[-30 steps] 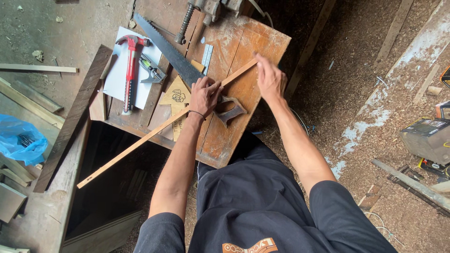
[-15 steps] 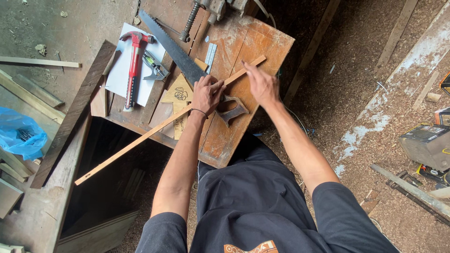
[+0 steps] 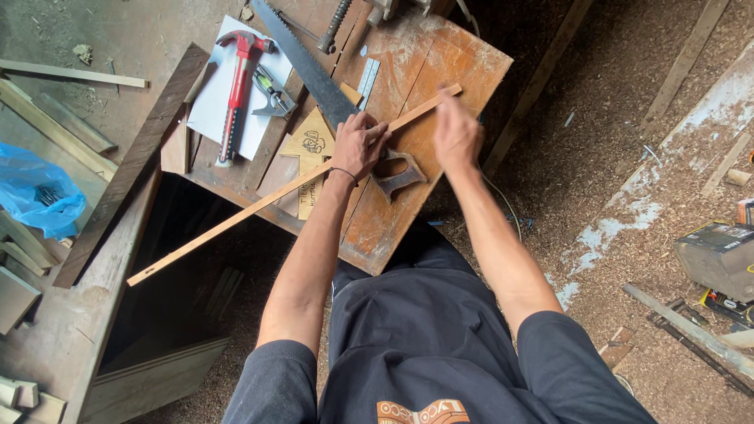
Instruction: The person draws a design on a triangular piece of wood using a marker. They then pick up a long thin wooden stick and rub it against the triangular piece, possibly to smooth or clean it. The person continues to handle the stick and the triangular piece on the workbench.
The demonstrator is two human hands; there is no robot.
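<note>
Two hands, left hand [image 3: 357, 145] and right hand [image 3: 455, 133], on one wooden strip [image 3: 236, 221].

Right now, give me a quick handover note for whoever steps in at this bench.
Left hand presses the thin wooden strip down on the workbench.
Right hand is on the strip near its far end, blurred, so its grip is unclear.
The strip overhangs the bench to the left.
Handsaw lies under the left hand; red hammer rests on a white sheet.
No cut shows on the strip.
</note>
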